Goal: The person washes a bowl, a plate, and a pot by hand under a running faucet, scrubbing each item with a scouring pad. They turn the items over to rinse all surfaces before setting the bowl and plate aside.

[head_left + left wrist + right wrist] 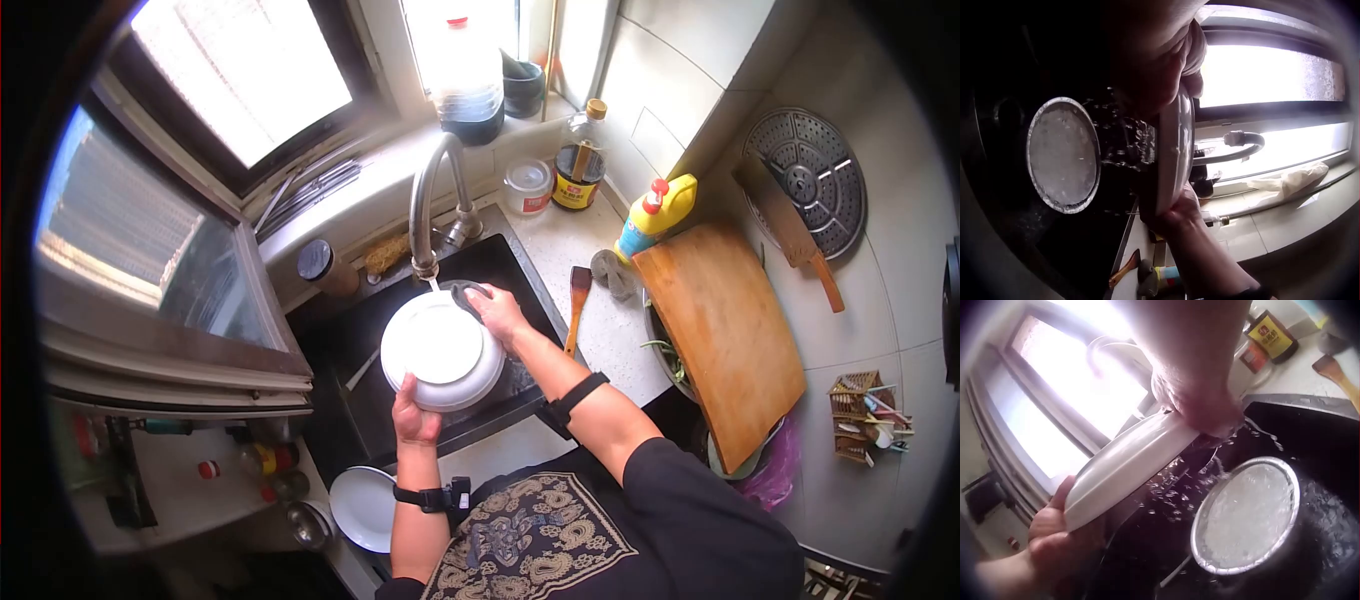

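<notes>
A white plate (440, 340) is held over the dark sink (330, 420), its footed underside facing up toward the head camera. My left hand (417, 415) grips its near rim, thumb on the upturned side. At the far right rim, my right hand (498, 312) holds a dark grey scrubbing cloth (468, 296) against the plate. Water from the curved faucet (424, 220) runs onto the plate's far edge, and drops fall off below it in both wrist views. Under the plate, a round metal-rimmed pan (1247, 515) full of water stands in the sink.
Right of the sink lie a wooden spatula (578, 300) and a grey scrubber (612, 275). A yellow detergent bottle (655, 215), a sauce bottle (580, 160) and a leaning cutting board (725, 340) stand beyond. A white dish (362, 510) sits near the left forearm.
</notes>
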### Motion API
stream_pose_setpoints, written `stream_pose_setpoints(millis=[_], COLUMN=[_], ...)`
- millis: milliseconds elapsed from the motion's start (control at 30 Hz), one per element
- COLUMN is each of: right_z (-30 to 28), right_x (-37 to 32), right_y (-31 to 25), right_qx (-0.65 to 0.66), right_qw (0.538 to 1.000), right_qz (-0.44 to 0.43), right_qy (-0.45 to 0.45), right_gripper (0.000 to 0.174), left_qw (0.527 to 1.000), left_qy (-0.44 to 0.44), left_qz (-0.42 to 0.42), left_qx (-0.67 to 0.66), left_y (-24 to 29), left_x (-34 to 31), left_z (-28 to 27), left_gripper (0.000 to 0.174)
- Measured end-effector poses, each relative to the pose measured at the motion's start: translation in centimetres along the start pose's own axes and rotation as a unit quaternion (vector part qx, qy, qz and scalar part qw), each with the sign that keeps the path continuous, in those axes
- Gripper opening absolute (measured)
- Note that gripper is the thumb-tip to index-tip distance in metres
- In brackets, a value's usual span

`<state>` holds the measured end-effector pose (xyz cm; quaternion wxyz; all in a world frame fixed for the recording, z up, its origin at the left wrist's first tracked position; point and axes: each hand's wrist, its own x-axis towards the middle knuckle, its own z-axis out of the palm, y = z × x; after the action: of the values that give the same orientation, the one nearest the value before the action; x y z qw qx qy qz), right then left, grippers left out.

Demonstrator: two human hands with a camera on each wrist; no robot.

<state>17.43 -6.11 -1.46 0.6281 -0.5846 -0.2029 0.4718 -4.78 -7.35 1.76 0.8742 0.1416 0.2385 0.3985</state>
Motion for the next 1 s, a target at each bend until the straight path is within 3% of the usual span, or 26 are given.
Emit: stream_pose_setpoints(millis=[67,100,200,300,400,467,500,567,633,667,700,767,833,967,1000], right_z=[0.8,1.4,4.8,7.4,7.0,5.6,4.7,2.9,1.5,1.3,1.4,2.5,3.7,6.5,7.1], right_x=[-1.5,-1.8,-6.8,-10.7,-10.3,-7.4,-5.9,-1.2,1.3,1.9,0.4,-0.2,-0.4,-4.3,-5.3], right_y=[1.4,3.5,5.2,6.1,4.5,4.3,3.8,4.1,0.8,-1.0,-5.5,-7.5,-6.0,-2.8,-2.0], right_qx=[0.001,-0.073,-0.042,-0.036,-0.056,-0.061,-0.021,-0.056,0.017,-0.080,-0.236,-0.425,-0.517,-0.538,-0.554], right_qw=[0.998,0.988,0.990,0.993,0.994,0.993,0.996,0.996,0.998,0.993,0.963,0.898,0.845,0.763,0.733], right_qz=[-0.007,-0.038,-0.019,-0.030,-0.045,-0.069,-0.005,-0.031,0.036,0.026,0.027,-0.023,-0.087,-0.291,-0.317], right_qy=[0.070,0.129,0.131,0.109,0.087,0.077,0.081,0.067,-0.056,-0.088,-0.128,-0.114,-0.108,-0.208,-0.235], right_gripper=[0.036,0.041,0.048,0.064,0.066,0.071,0.065,0.053,0.044,0.034,0.042,0.051,0.051,0.041,0.041], left_qw=[1.000,0.999,0.995,0.996,0.994,0.997,0.997,1.000,0.999,0.998,0.996,0.990,0.989,0.979,0.993], left_qy=[0.003,0.010,0.027,0.014,0.047,0.024,0.011,-0.004,-0.028,-0.042,-0.055,-0.082,-0.042,-0.041,0.031], left_qz=[0.023,0.040,0.087,0.082,0.092,0.076,0.068,0.029,-0.007,-0.021,-0.035,-0.063,-0.064,-0.047,-0.038], left_qx=[-0.002,-0.015,-0.031,-0.044,-0.019,-0.016,-0.015,-0.011,0.018,0.039,0.059,0.096,0.129,0.195,0.110], left_y=[-0.7,-1.1,-1.7,-1.1,-0.4,0.3,0.6,0.9,1.0,0.9,0.7,-0.1,-0.5,-1.1,-1.6], left_x=[-0.1,0.2,1.1,1.3,0.8,0.3,0.0,-0.9,-1.5,-1.4,-1.4,-1.4,-0.7,1.6,2.1], left_z=[-0.2,-0.5,-1.6,-2.4,-2.3,-2.3,-2.4,-2.7,-3.0,-2.9,-2.5,-1.4,-0.4,-1.0,-1.7], left_gripper=[0.058,0.059,0.060,0.060,0.060,0.060,0.060,0.058,0.057,0.056,0.056,0.055,0.052,0.049,0.050])
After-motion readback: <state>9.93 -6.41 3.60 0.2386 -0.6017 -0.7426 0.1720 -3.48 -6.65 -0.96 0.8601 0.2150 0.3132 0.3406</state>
